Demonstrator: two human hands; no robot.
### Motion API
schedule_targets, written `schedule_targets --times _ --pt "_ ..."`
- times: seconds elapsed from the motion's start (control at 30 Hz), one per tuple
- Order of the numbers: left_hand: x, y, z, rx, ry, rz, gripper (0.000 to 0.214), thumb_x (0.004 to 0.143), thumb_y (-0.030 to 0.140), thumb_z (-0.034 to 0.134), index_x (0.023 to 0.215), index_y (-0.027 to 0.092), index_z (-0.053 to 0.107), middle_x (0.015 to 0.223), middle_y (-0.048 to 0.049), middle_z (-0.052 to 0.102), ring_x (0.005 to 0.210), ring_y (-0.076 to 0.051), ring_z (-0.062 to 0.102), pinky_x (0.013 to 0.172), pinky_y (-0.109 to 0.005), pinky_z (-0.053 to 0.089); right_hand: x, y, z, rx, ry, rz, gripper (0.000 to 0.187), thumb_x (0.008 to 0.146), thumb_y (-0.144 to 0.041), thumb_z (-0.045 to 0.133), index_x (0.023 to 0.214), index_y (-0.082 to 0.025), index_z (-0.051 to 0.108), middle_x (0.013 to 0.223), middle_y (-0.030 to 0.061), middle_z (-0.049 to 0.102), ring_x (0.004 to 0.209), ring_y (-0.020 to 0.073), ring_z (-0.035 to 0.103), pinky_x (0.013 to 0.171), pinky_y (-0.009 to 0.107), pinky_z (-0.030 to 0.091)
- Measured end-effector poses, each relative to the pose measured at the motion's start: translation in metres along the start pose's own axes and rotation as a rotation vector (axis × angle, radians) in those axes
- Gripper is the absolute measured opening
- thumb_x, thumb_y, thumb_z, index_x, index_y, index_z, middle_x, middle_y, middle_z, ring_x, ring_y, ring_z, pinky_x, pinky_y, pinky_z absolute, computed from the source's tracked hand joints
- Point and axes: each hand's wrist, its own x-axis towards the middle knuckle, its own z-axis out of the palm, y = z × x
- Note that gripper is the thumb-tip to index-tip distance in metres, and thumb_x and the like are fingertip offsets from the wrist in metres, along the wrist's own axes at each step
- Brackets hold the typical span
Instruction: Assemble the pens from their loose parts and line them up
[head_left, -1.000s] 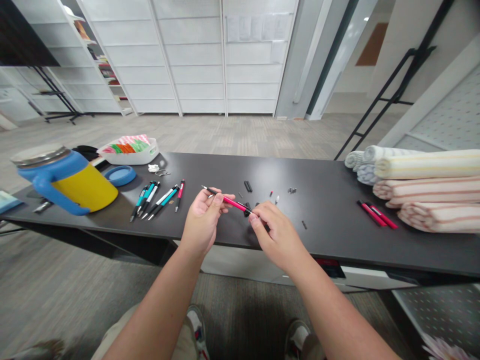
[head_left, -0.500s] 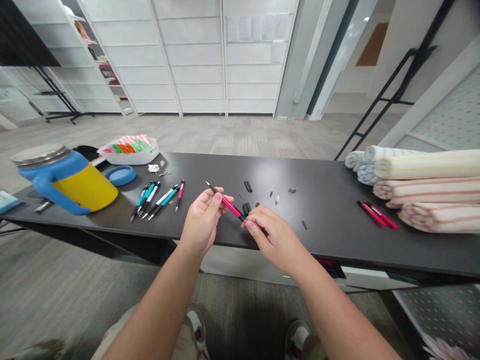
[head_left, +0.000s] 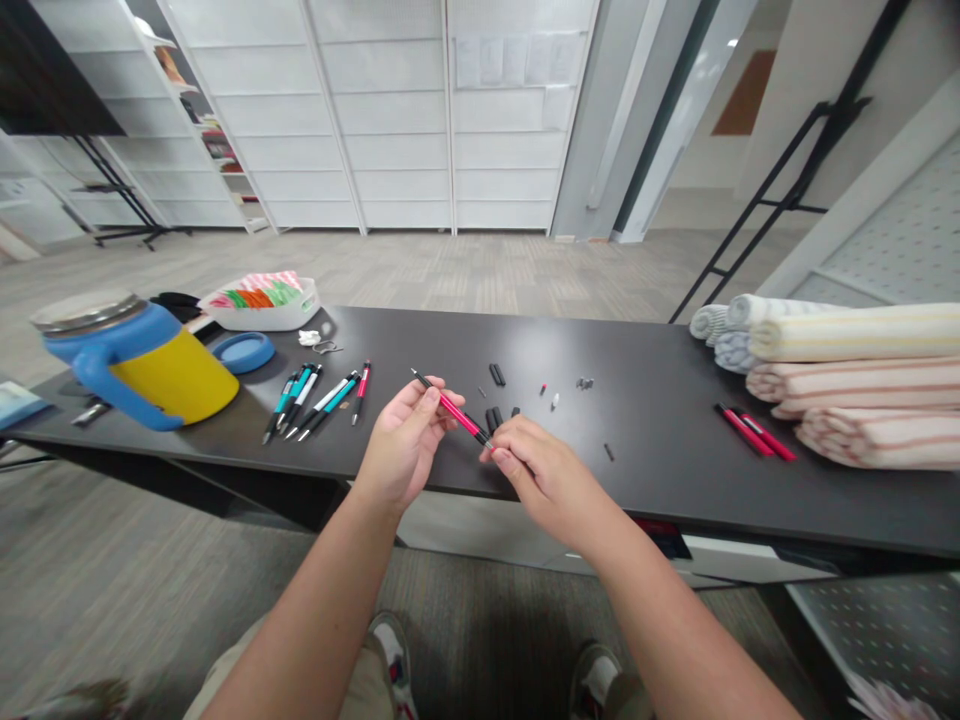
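A red pen (head_left: 459, 412) with black ends slants between my hands above the front of the dark table. My left hand (head_left: 405, 435) is closed around its upper part, thumb and fingers pinching the barrel. At the lower end, the fingertips of my right hand (head_left: 536, 462) pinch the tip. Just behind my right hand lie several black pen grips (head_left: 493, 418), partly hidden by it. Further back sit two more black grips (head_left: 497, 374), a small red piece (head_left: 543, 389), a white piece (head_left: 555, 401) and small metal parts (head_left: 585, 383). A short dark piece (head_left: 609, 452) lies to the right.
On the left are several teal, white and red pens (head_left: 315, 400), a blue-yellow mug (head_left: 150, 365), a blue lid (head_left: 244, 351) and a white basket (head_left: 277, 316). Two red pen barrels (head_left: 754, 432) lie beside rolled towels (head_left: 862, 380) on the right.
Almost nothing differs. Both hands keep their hold on the red pen, with only slight shifts of the fingers and a small drift of the view.
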Motion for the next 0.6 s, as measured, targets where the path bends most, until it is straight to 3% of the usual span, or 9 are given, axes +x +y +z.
schedule_targets --times 0.23,0.37,0.47,0.6 --pt "0.003 0.000 -0.003 -0.054 0.024 0.017 0.025 0.090 0.032 0.080 0.108 0.017 0.071 0.084 -0.0025 0.068 0.078 -0.014 0.065 0.073 -0.025 0.054 -0.002 -0.005 0.003 -0.083 -0.001 0.022 0.023 0.112 -0.028 0.046 0.098 -0.022 0.064 0.098 0.0050 0.068 0.093 0.0206 0.062 0.084 0.036 0.048" --pt "0.004 0.000 -0.004 -0.033 -0.001 0.092 0.022 0.095 0.037 0.074 0.105 0.018 0.071 0.074 0.0011 0.057 0.069 -0.013 0.056 0.069 -0.026 0.051 -0.004 0.004 0.005 -0.323 0.238 0.147 0.021 0.108 -0.028 0.051 0.094 -0.022 0.065 0.091 0.0069 0.068 0.088 0.0242 0.061 0.082 0.041 0.047" --pt "0.004 0.004 -0.004 0.004 -0.009 0.130 0.024 0.098 0.041 0.071 0.106 0.019 0.070 0.071 0.0011 0.056 0.066 -0.013 0.055 0.070 -0.027 0.052 -0.005 0.014 0.005 -0.540 0.423 0.221 0.012 0.103 -0.030 0.061 0.104 -0.023 0.071 0.104 0.0111 0.071 0.098 0.0306 0.059 0.085 0.046 0.046" --pt "0.004 0.015 -0.003 0.028 0.010 0.185 0.023 0.099 0.044 0.069 0.107 0.023 0.067 0.071 0.0023 0.056 0.062 -0.013 0.054 0.069 -0.029 0.055 -0.007 0.021 0.005 -0.637 0.411 0.217 0.024 0.097 -0.037 0.071 0.118 -0.027 0.073 0.122 0.0140 0.068 0.112 0.0368 0.056 0.087 0.051 0.047"
